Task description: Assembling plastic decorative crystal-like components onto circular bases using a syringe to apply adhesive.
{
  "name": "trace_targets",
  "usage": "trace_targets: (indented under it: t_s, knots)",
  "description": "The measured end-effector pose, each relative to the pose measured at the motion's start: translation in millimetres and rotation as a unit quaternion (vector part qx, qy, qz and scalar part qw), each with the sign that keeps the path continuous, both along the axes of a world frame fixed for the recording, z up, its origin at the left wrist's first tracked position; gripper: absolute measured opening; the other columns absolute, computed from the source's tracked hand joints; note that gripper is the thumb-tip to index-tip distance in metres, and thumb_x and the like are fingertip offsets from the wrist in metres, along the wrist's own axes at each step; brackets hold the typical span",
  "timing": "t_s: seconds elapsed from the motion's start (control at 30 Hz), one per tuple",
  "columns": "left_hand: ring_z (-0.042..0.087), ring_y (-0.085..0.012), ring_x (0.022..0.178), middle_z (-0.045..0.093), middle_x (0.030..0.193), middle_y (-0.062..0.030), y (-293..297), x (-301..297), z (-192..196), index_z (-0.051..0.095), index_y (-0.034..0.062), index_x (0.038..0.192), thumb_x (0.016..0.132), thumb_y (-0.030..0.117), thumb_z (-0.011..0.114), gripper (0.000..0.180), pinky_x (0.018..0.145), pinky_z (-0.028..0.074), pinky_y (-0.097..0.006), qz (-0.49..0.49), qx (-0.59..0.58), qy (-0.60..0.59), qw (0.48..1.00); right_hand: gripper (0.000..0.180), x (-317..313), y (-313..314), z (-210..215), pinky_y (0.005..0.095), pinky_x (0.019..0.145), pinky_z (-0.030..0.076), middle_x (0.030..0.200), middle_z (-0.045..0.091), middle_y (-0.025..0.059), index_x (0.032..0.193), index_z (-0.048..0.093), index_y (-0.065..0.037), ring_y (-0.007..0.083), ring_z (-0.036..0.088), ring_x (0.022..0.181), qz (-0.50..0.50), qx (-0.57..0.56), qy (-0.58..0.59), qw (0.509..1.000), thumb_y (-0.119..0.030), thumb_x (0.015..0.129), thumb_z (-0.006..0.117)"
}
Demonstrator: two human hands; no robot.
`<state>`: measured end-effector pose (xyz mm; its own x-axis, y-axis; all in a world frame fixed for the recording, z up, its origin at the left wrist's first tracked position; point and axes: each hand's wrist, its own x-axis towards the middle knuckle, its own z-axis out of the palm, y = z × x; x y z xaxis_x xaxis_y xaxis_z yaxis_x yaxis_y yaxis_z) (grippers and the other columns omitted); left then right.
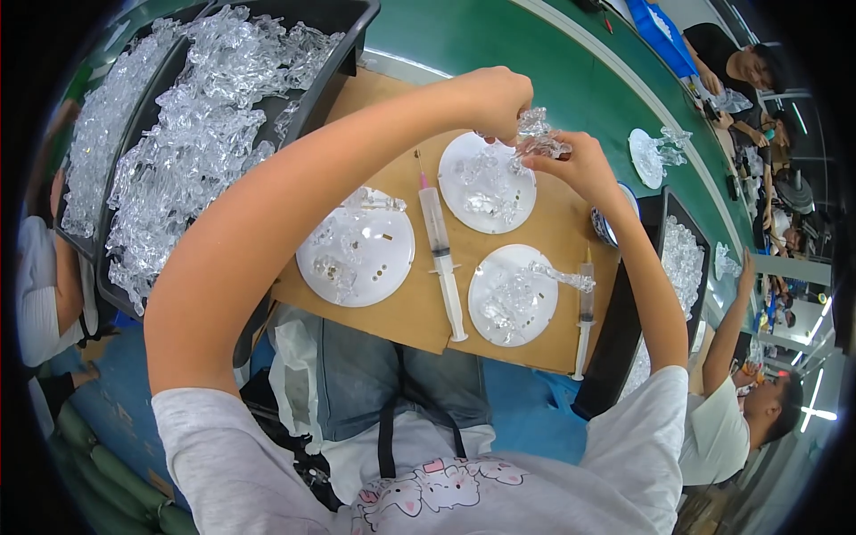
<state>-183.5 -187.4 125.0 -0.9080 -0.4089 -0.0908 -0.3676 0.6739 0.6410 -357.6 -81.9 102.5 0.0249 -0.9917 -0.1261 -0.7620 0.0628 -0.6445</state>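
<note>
Here's the person from above, and the first thing to catch the eye is a light grey T-shirt (267, 464) with short sleeves that end just past the shoulders, leaving both forearms bare. Down at the chest of the T-shirt there's a cartoon print (419, 495): little white animal figures with pink ears and dark outlines. Just above that print, blue denim trousers (357, 383) cover the lap. A dark strap (387, 428) runs from the denim down toward the print. The left hand (495, 98) and the right hand (571, 160) are both bare: no gloves, rings, or watch visible at the wrists.
</note>
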Motion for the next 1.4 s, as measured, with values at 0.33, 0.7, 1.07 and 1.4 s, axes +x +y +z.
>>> trace_targets:
  t_s: [0.33,0.7,1.07,1.4]
  knots:
    - [0.064,-0.0204,0.060,0.064,0.061,-0.0120,0,-5,-7,0.063,-0.0011,0.069,0.065,0.010,0.070,0.014,0.057,0.051,-0.032,0.000,-0.060,0.021,0.998,0.031,-16,-7,-7,0.0282,0.066,0.049,0.080,0.066,0.0106,0.092,0.067,-0.001,0.0151,0.061,0.066,0.030,0.027,-0.016,0.999,-0.021,0.070,0.073]
    - [0.063,-0.0247,0.064,0.064,0.066,-0.0139,-1,-6,4,0.062,-0.0050,0.074,0.065,0.011,0.070,0.020,0.059,0.049,-0.034,-0.007,-0.027,0.006,1.000,0.032,-23,1,-12,0.0235,0.068,0.049,0.081,0.067,0.0084,0.096,0.065,0.002,0.0123,0.064,0.074,-0.045,0.062,-0.124,0.989,-0.020,0.073,0.072]
    - [0.063,-0.0258,0.063,0.064,0.068,-0.0146,-2,-7,-2,0.062,-0.0038,0.076,0.064,0.011,0.071,0.021,0.059,0.049,-0.036,-0.004,-0.026,0.015,1.000,0.028,6,9,2,0.0257,0.057,0.045,0.071,0.066,0.0075,0.091,0.067,-0.002,0.0101,0.057,0.059,-0.042,0.008,0.044,0.998,-0.021,0.071,0.074]
    - [0.063,-0.0293,0.071,0.064,0.073,-0.0167,-4,-10,-7,0.063,-0.0026,0.078,0.064,0.011,0.071,0.021,0.062,0.049,-0.037,-0.020,-0.080,0.021,0.996,0.027,2,8,-11,0.0255,0.055,0.045,0.070,0.064,0.0097,0.092,0.067,-0.005,0.0144,0.056,0.054,-0.018,-0.019,0.055,0.998,-0.020,0.072,0.073]
